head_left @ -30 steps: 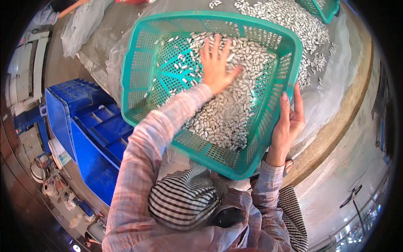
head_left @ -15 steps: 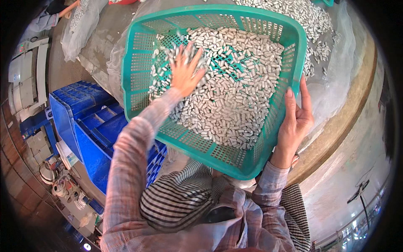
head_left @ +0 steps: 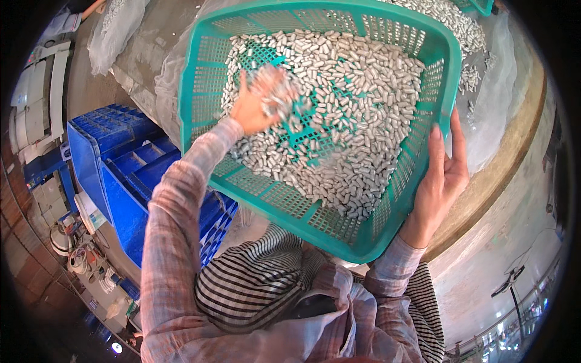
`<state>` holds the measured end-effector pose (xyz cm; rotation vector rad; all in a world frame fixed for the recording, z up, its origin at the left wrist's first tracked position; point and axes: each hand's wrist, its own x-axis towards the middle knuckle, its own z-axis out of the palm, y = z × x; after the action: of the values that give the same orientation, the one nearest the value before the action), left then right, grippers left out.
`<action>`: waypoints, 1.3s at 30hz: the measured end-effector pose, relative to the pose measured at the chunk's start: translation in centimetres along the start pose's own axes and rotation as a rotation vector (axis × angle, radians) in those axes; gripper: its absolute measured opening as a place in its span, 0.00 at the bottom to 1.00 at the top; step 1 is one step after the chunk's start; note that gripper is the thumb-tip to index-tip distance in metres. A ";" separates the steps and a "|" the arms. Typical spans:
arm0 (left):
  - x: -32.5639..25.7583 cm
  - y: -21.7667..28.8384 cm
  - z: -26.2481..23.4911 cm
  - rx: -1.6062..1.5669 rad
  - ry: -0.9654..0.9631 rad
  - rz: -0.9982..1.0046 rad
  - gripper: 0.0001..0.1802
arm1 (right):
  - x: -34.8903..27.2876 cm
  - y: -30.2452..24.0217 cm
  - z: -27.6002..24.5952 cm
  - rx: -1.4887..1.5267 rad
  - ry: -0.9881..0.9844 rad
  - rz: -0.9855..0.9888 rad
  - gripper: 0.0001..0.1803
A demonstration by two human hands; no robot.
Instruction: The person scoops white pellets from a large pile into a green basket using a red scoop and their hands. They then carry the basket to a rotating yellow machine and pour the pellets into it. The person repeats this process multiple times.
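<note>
A green plastic mesh basket [head_left: 321, 237] is tilted in front of me, with many small, silvery, capsule-shaped pieces [head_left: 363, 130] spread over its bottom. My left hand [head_left: 253, 107] is inside, among the pieces on the left side; motion smears its fingers, and some pieces blur around them. Bare mesh shows through beside that hand. On the right, my right hand [head_left: 440, 181] grips the basket's rim, thumb up along the outer wall and fingers partly hidden behind it.
Blue plastic crates [head_left: 130, 166] stand close to my left arm. Beyond the basket, more silvery pieces [head_left: 445, 18] lie heaped on a grey surface with clear plastic sheeting [head_left: 505, 78]. Part of another person's arm [head_left: 91, 9] shows at the far left.
The basket has shifted slightly up and right in view, with my right hand still on its rim. My left hand has swept through the pieces, its fingers now turned more to the right.
</note>
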<state>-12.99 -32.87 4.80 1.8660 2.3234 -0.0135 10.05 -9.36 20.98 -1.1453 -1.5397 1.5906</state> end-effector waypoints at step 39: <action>6.4 13.8 -4.2 -0.624 0.276 0.360 0.26 | 0.5 -0.7 1.3 0.152 -0.034 0.054 0.25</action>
<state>-1.38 -23.13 9.40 1.9721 1.7784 0.9437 8.61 -9.35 21.51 -1.0895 -1.3936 1.7394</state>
